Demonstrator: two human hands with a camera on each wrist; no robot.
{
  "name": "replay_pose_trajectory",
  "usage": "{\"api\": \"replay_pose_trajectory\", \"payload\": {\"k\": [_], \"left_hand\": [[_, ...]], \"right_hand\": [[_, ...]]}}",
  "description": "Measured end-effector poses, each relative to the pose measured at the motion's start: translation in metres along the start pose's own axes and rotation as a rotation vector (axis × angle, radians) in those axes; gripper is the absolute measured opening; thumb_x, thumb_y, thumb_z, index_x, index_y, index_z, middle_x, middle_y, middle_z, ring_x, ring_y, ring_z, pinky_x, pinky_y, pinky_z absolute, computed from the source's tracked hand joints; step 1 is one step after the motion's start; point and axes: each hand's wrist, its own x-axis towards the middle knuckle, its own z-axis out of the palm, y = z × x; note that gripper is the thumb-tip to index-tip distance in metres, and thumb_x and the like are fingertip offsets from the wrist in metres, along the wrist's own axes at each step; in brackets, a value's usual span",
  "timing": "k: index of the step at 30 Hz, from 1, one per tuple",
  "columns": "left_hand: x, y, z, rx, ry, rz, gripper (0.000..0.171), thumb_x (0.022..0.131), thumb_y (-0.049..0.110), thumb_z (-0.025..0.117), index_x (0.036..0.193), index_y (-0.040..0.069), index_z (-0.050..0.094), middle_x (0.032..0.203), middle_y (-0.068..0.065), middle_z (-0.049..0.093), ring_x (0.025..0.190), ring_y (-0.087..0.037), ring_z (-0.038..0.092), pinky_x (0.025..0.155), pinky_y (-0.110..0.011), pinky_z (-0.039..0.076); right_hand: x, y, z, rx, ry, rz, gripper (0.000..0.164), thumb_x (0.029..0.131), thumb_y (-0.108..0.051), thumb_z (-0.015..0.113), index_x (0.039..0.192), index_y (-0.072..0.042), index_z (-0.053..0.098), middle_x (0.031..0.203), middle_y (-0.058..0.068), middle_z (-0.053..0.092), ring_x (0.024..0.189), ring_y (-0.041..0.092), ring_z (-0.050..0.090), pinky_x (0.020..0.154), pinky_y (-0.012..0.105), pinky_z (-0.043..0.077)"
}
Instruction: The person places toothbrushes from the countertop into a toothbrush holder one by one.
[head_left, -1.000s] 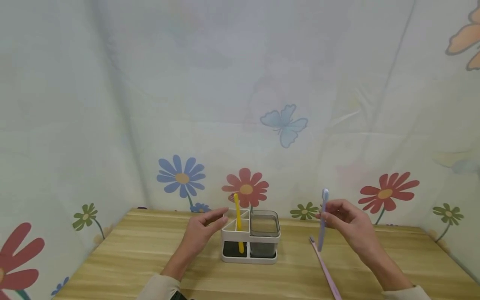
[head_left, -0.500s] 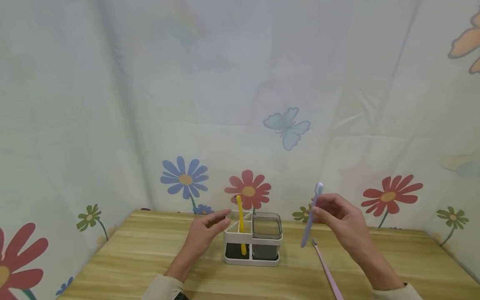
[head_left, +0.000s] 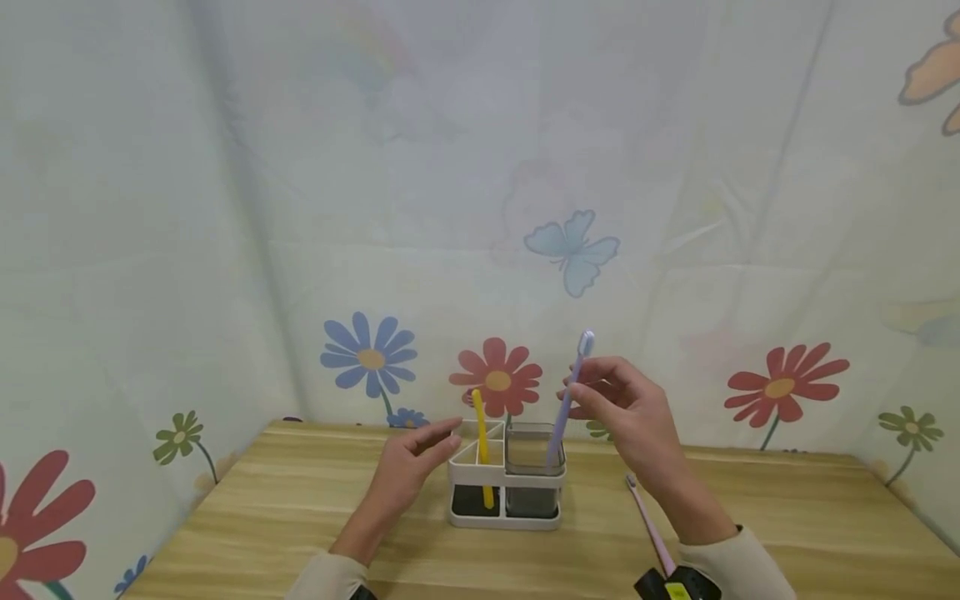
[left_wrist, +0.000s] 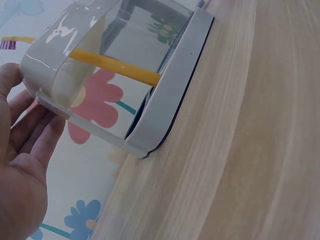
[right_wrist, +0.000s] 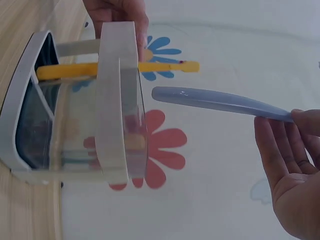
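Note:
A purple toothbrush (head_left: 568, 400) is pinched by my right hand (head_left: 626, 408), bristles up and handle slanting down. In the right wrist view the handle's lower tip points at the clear cup (right_wrist: 135, 150) and lies just outside its rim. This cup sits in the right half of a white toothbrush holder (head_left: 502, 523). A yellow toothbrush (head_left: 482, 429) stands in one of the holder's left compartments. My left hand (head_left: 408, 467) rests fingertips and thumb against the holder's upper left side, fingers fairly straight.
On the wooden table (head_left: 262, 517) a pink toothbrush (head_left: 649, 525) lies right of the holder, partly hidden by the black device (head_left: 678, 585) on my right wrist. A curtain (head_left: 420, 192) printed with flowers and butterflies hangs behind.
My right hand has carried the purple toothbrush leftward and up, from above the pink toothbrush to the cup, its handle now tilted. The left hand stays at the holder.

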Motion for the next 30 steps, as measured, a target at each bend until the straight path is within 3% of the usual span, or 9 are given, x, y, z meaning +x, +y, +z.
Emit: {"api": "replay_pose_trajectory", "payload": {"k": [4,10,16,25,30], "left_hand": [[0.001,0.001,0.001,-0.001,0.001,-0.002,0.034,0.099,0.022,0.078,0.131,0.010,0.076,0.133,-0.007,0.072,0.122,-0.023,0.067,0.096,-0.023,0.054],[0.001,0.000,-0.001,-0.001,0.000,0.000,0.034,0.099,0.022,0.078,0.131,0.010,0.076,0.134,-0.007,0.072,0.124,-0.023,0.067,0.097,-0.022,0.053],[-0.001,0.001,-0.004,0.004,0.014,0.000,0.035,0.099,0.023,0.078,0.131,0.010,0.076,0.135,-0.006,0.072,0.126,-0.024,0.066,0.098,-0.022,0.053],[-0.001,0.001,-0.003,0.000,0.001,-0.002,0.036,0.099,0.025,0.078,0.132,0.009,0.076,0.134,-0.006,0.072,0.124,-0.023,0.067,0.097,-0.022,0.053],[0.001,0.001,0.000,-0.005,-0.006,0.000,0.036,0.099,0.026,0.078,0.131,0.010,0.077,0.134,-0.006,0.072,0.124,-0.023,0.067,0.097,-0.023,0.054]], "right_hand": [[0.007,0.002,0.013,0.049,0.002,0.005,0.025,0.102,-0.003,0.070,0.124,0.005,0.062,0.117,0.025,0.066,0.103,0.024,0.076,0.084,0.042,0.064],[0.017,0.005,0.032,0.094,0.040,0.024,0.025,0.102,-0.003,0.071,0.125,0.004,0.063,0.118,0.018,0.068,0.105,0.031,0.075,0.085,0.044,0.063],[0.023,0.011,0.050,0.141,0.069,0.067,0.023,0.102,-0.005,0.073,0.122,0.001,0.065,0.116,0.025,0.067,0.102,0.036,0.074,0.086,0.050,0.063],[0.013,0.028,0.067,0.103,0.064,0.142,0.021,0.101,-0.007,0.075,0.120,-0.001,0.067,0.112,0.015,0.070,0.096,0.029,0.073,0.085,0.043,0.064],[0.006,0.033,0.070,0.085,0.051,0.167,0.018,0.101,-0.009,0.074,0.116,-0.002,0.068,0.111,0.014,0.070,0.098,0.029,0.072,0.087,0.046,0.063]]}}
